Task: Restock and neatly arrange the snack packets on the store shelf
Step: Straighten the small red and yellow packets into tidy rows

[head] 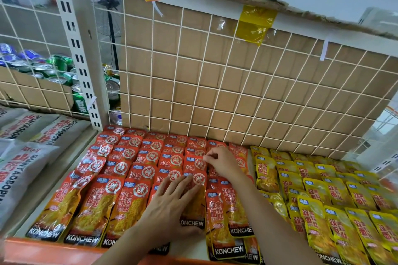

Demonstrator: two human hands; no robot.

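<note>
Lengthwise, red packets [197, 198] (logo ends frontward).

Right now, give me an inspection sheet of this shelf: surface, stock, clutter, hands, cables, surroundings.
Surface: shelf with an orange front lip, almost wholly covered by packets.
Job's things: red packets in overlapping rows on the left; yellow packets in rows on the right.
Clutter: skewed packets near the middle lie crooked over the front lip.
Hands: left hand flat on a red packet, fingers straight; right hand pinches a red packet's top edge farther back.
Cables: nothing seen.
Surroundings: white wire grid backed by cardboard; drink cans and a fan behind the grid; grey sacks on the left.
</note>
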